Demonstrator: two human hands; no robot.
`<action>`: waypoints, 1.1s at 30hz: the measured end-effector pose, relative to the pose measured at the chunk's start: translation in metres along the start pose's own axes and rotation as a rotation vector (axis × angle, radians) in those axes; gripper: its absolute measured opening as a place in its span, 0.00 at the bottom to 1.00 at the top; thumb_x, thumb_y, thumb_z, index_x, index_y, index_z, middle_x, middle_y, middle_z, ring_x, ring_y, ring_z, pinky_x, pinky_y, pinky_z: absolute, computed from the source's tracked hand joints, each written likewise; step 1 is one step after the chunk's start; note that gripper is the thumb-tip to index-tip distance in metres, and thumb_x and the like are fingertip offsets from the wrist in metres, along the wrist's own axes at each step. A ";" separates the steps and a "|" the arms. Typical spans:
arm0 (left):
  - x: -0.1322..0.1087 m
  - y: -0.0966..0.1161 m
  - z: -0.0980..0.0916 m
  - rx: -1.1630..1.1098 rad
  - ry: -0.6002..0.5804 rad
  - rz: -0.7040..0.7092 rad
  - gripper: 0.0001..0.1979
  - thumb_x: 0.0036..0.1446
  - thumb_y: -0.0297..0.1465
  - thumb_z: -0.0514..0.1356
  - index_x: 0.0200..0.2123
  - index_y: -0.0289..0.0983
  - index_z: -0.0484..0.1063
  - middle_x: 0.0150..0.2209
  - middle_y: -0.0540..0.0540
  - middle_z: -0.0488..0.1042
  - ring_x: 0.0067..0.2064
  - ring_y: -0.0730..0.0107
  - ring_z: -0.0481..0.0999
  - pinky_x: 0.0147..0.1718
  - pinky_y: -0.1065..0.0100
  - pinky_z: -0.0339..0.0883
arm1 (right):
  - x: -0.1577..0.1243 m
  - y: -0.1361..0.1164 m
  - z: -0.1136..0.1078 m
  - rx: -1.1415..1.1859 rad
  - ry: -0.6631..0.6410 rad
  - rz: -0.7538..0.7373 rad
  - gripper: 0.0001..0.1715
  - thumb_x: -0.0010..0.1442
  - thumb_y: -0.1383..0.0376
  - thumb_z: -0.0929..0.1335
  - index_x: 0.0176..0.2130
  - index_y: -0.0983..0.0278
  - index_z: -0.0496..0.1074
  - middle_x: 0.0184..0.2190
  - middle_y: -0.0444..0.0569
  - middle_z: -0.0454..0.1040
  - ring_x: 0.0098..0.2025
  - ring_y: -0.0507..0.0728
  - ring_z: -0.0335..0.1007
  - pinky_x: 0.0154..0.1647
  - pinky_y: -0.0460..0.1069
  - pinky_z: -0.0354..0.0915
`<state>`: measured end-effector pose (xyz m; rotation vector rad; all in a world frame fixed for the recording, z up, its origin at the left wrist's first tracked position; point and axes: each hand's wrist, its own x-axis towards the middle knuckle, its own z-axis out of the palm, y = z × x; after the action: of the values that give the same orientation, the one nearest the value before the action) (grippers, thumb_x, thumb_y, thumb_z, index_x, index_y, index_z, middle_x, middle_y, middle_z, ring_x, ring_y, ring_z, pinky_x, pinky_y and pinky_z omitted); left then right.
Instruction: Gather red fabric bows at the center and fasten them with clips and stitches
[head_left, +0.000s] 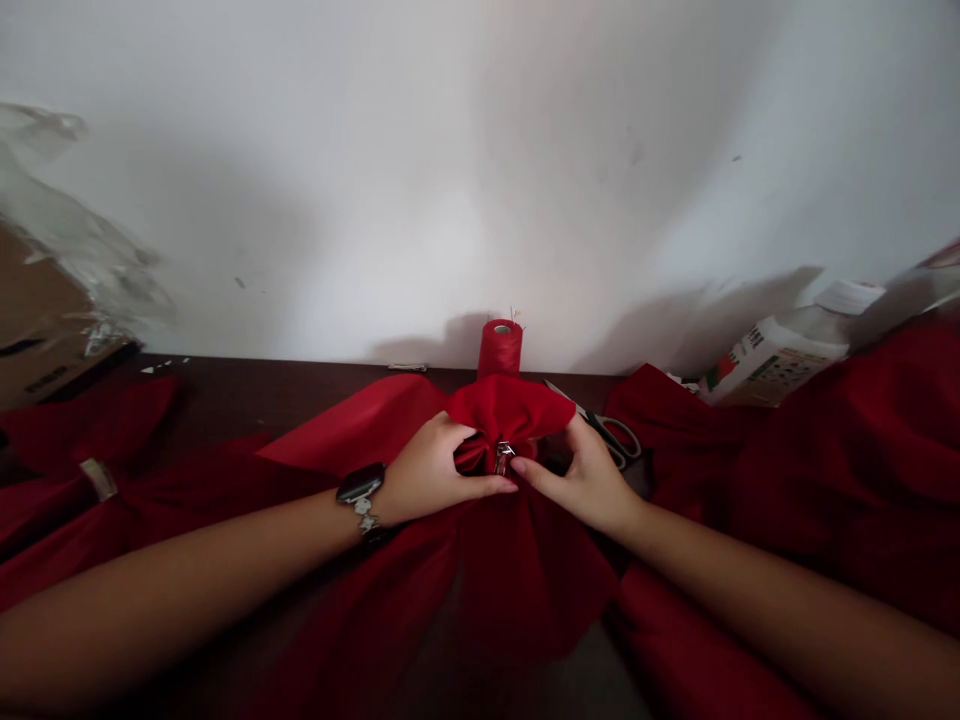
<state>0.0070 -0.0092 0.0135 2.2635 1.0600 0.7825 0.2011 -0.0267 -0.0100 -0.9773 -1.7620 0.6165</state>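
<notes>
Both of my hands are around a red fabric bow [517, 400] gathered at its middle. A small shiny metal clip [503, 458] sits at the gathered centre, with red tails hanging below. My left hand [431, 465] grips the left side, its thumb stretched under the clip. My right hand [589, 475] pinches the right side, and its thumb tip touches or lies close beside the clip. The fingers behind the cloth are hidden. Just behind the bow stands a spool of red thread [500, 348] with needles or pins sticking up from its top.
Scissors [619, 437] lie right of the bow, partly covered. Another red bow with a pale clip [100, 480] lies at left, near a cardboard box [37, 310] with clear plastic. A white-capped bottle [787, 345] and heaped red fabric [847, 460] are at right. A white wall [420, 180] rises behind.
</notes>
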 end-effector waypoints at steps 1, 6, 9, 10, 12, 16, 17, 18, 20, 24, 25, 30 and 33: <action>0.000 0.001 0.000 0.008 0.024 -0.012 0.19 0.43 0.44 0.67 0.31 0.35 0.75 0.32 0.45 0.79 0.34 0.63 0.76 0.36 0.65 0.69 | 0.000 -0.001 -0.001 -0.009 0.023 0.033 0.17 0.50 0.63 0.71 0.41 0.63 0.66 0.30 0.48 0.73 0.33 0.56 0.71 0.36 0.50 0.69; -0.002 0.001 0.002 0.116 0.142 -0.028 0.15 0.47 0.42 0.66 0.26 0.35 0.74 0.26 0.47 0.78 0.31 0.64 0.76 0.35 0.66 0.70 | -0.002 -0.011 -0.005 -0.125 0.074 -0.022 0.10 0.53 0.65 0.70 0.24 0.64 0.65 0.21 0.42 0.67 0.23 0.49 0.62 0.25 0.44 0.60; -0.003 0.000 0.005 0.145 0.169 -0.007 0.12 0.47 0.38 0.66 0.30 0.36 0.75 0.30 0.46 0.79 0.35 0.61 0.78 0.38 0.64 0.70 | -0.005 -0.015 -0.003 -0.094 0.015 -0.076 0.06 0.56 0.67 0.68 0.27 0.64 0.70 0.22 0.45 0.72 0.24 0.50 0.66 0.25 0.44 0.62; -0.003 0.000 0.006 0.145 0.181 0.000 0.13 0.46 0.38 0.66 0.33 0.36 0.75 0.33 0.45 0.79 0.36 0.60 0.78 0.39 0.63 0.70 | -0.005 -0.016 -0.002 -0.085 0.006 -0.068 0.05 0.57 0.67 0.68 0.29 0.64 0.71 0.24 0.45 0.73 0.25 0.51 0.68 0.26 0.44 0.63; -0.003 -0.001 0.008 0.130 0.195 0.005 0.16 0.46 0.38 0.67 0.37 0.36 0.74 0.37 0.43 0.79 0.38 0.57 0.78 0.40 0.62 0.71 | -0.006 -0.015 0.000 -0.072 0.002 -0.030 0.02 0.56 0.67 0.68 0.32 0.64 0.71 0.26 0.46 0.74 0.26 0.51 0.69 0.26 0.44 0.65; -0.002 -0.002 0.009 0.075 0.153 0.001 0.19 0.45 0.39 0.68 0.40 0.36 0.73 0.39 0.43 0.79 0.40 0.56 0.78 0.41 0.61 0.71 | -0.004 -0.012 0.002 -0.080 -0.024 0.003 0.01 0.56 0.68 0.68 0.32 0.64 0.70 0.26 0.45 0.74 0.26 0.51 0.69 0.28 0.43 0.65; -0.002 -0.002 0.009 0.071 0.141 -0.005 0.20 0.44 0.39 0.68 0.40 0.35 0.73 0.39 0.42 0.79 0.40 0.56 0.78 0.41 0.61 0.70 | -0.004 -0.012 0.001 -0.089 -0.036 0.007 0.02 0.57 0.68 0.67 0.31 0.64 0.70 0.26 0.45 0.74 0.26 0.50 0.70 0.28 0.43 0.65; -0.002 -0.002 0.009 0.069 0.127 -0.015 0.21 0.44 0.40 0.68 0.40 0.34 0.73 0.39 0.41 0.79 0.40 0.55 0.78 0.41 0.60 0.70 | -0.003 -0.012 0.001 -0.094 -0.047 0.015 0.04 0.57 0.68 0.66 0.30 0.64 0.70 0.25 0.45 0.74 0.26 0.50 0.69 0.28 0.43 0.65; -0.002 -0.001 0.008 0.051 0.077 -0.036 0.22 0.45 0.42 0.67 0.39 0.32 0.73 0.37 0.41 0.79 0.38 0.56 0.77 0.39 0.61 0.70 | -0.003 -0.013 0.001 -0.088 -0.066 0.040 0.06 0.57 0.68 0.66 0.28 0.64 0.69 0.24 0.44 0.72 0.26 0.50 0.68 0.28 0.43 0.64; -0.001 -0.001 0.006 -0.063 0.038 -0.008 0.15 0.58 0.39 0.57 0.38 0.32 0.72 0.34 0.44 0.77 0.34 0.64 0.76 0.35 0.66 0.69 | -0.003 -0.015 0.001 -0.032 -0.091 0.079 0.07 0.57 0.68 0.65 0.27 0.65 0.68 0.22 0.43 0.71 0.25 0.49 0.67 0.28 0.42 0.63; -0.001 0.000 0.005 -0.098 0.043 0.011 0.14 0.60 0.37 0.55 0.40 0.33 0.71 0.35 0.44 0.77 0.35 0.65 0.76 0.36 0.67 0.69 | -0.003 -0.015 0.001 -0.025 -0.091 0.084 0.07 0.57 0.68 0.65 0.27 0.65 0.68 0.23 0.44 0.71 0.25 0.50 0.67 0.29 0.43 0.63; 0.000 0.000 0.007 -0.252 0.081 0.041 0.13 0.60 0.34 0.55 0.46 0.35 0.68 0.42 0.44 0.76 0.43 0.64 0.75 0.43 0.67 0.68 | -0.005 -0.014 0.002 -0.038 -0.078 0.094 0.06 0.56 0.69 0.65 0.27 0.66 0.69 0.25 0.45 0.73 0.27 0.50 0.67 0.31 0.43 0.62; 0.001 0.000 0.008 -0.292 0.079 0.015 0.13 0.59 0.34 0.56 0.45 0.35 0.69 0.42 0.44 0.77 0.43 0.63 0.75 0.44 0.65 0.69 | -0.006 -0.012 0.004 -0.011 -0.072 0.093 0.06 0.56 0.70 0.65 0.27 0.65 0.69 0.26 0.46 0.74 0.29 0.51 0.68 0.32 0.44 0.63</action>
<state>0.0128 -0.0100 0.0079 2.0099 0.8979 0.9721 0.1948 -0.0387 -0.0051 -1.0608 -1.7927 0.7096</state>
